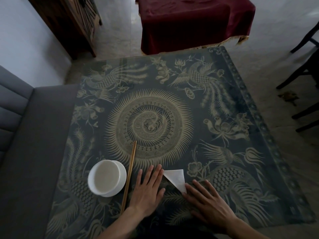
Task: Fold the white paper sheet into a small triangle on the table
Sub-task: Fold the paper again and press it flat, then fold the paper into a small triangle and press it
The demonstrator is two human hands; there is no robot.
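The white paper (177,178) lies flat on the table (224,152) near its front edge, folded into a small triangle. My left hand (148,188) rests flat on the table just left of the paper, fingers spread, fingertips at the triangle's left corner. My right hand (206,202) lies flat to the lower right, with a fingertip touching or covering the triangle's bottom corner. Neither hand holds anything.
A white bowl (105,178) on a white saucer stands left of my left hand. A pair of wooden chopsticks (129,175) lies between the bowl and that hand. A grey sofa (25,144) borders the table's left side; dark chair legs (305,80) stand at the right.
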